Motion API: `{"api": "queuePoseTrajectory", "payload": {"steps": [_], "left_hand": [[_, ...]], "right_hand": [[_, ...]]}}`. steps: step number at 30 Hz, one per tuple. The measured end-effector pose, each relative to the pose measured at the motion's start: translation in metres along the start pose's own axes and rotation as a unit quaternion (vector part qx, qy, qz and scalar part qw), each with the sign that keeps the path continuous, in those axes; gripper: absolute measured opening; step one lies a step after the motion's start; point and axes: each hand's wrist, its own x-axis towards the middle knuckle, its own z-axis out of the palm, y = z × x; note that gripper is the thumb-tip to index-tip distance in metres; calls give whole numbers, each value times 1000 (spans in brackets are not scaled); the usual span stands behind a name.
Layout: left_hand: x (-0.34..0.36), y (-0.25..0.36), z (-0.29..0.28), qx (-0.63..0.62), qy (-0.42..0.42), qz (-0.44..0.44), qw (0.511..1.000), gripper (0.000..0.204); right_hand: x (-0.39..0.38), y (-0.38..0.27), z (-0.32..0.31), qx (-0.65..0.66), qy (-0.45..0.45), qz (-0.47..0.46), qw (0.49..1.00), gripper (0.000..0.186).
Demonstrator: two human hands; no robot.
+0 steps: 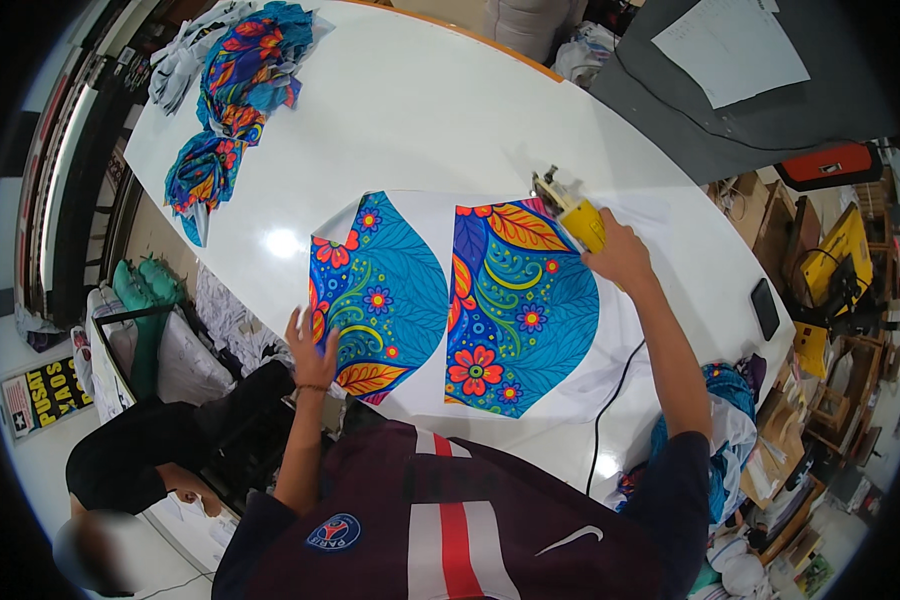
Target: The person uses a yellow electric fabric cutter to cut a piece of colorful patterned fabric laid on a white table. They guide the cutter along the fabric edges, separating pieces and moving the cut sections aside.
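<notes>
A white fabric sheet [418, 385] printed with two colourful floral panels, a left one [380, 290] and a right one [520, 320], lies on the white table. My right hand [612, 248] grips a yellow corded electric cutter [582, 225], whose metal head is at the upper right corner of the right panel. Its black cord runs down across the table. My left hand [308, 345], fingers spread, rests at the left edge of the left panel, whose upper left corner is folded.
Crumpled printed pieces [240, 90] lie back left, others [720, 420] near right. A phone [764, 308] sits at the table's [450, 110] right edge. Another person [140, 470] bends at lower left. A grey surface with paper [730, 50] stands back right; shelves [840, 390] line the right.
</notes>
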Motion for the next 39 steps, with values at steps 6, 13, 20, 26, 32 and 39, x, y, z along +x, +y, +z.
{"api": "queuePoseTrajectory", "payload": {"steps": [6,13,20,26,32,39], "left_hand": [[67,74,51,91,-132,25,987,93],[207,36,59,202,-219,93,950,112],[316,105,106,200,-126,107,966,106],[195,260,198,163,-154,254,941,126],[64,365,218,137,-284,428,847,133],[63,329,220,-288,-504,413,702,99]], "right_hand": [[40,1,15,147,36,17,988,74],[-33,80,67,355,108,63,926,60],[-247,105,206,437,164,177,867,60],[-447,22,322,561,214,277,750,47],[-523,-76,342,705,287,394,516,46],[-495,-92,325,708,391,371,456,45]]}}
